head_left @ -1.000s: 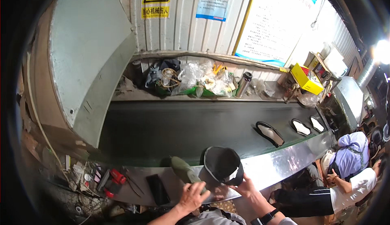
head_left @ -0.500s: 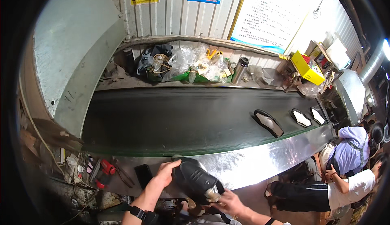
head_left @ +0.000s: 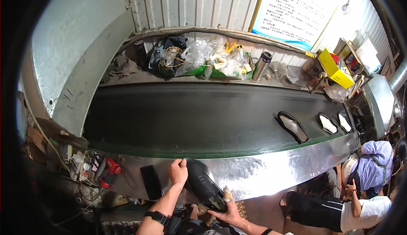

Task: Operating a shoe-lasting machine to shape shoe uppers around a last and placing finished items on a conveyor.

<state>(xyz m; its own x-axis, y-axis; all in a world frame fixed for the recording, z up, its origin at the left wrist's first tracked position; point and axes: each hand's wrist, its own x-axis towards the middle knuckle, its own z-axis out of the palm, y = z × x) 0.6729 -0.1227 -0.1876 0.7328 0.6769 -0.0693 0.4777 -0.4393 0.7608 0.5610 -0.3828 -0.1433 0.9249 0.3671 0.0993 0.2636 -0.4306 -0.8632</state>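
A black shoe [head_left: 202,184] is tilted over the front edge of the metal ledge, in front of me. My right hand [head_left: 231,214] grips its lower end from the right, and the thumb carries a pale yellowish covering [head_left: 227,194]. Beside the shoe's upper end, my left hand [head_left: 178,172] is closed with its fingers curled. Whether those fingers pinch the shoe's edge or some small item cannot be made out. A dark phone [head_left: 151,182] lies on the ledge to the left of my left forearm.
Beyond the metal ledge [head_left: 250,163] runs a dark conveyor belt [head_left: 182,120]. Toward its right end lie three black sole-shaped pieces [head_left: 292,127] with pale insides. Plastic bags [head_left: 197,55], a steel flask [head_left: 262,65] and a yellow box [head_left: 335,69] line the back shelf. Two people [head_left: 360,209] are at right.
My left hand has come off the shoe's broad upper surface to its side, now closed. The shoe has turned more upright. The whole view has shifted slightly.
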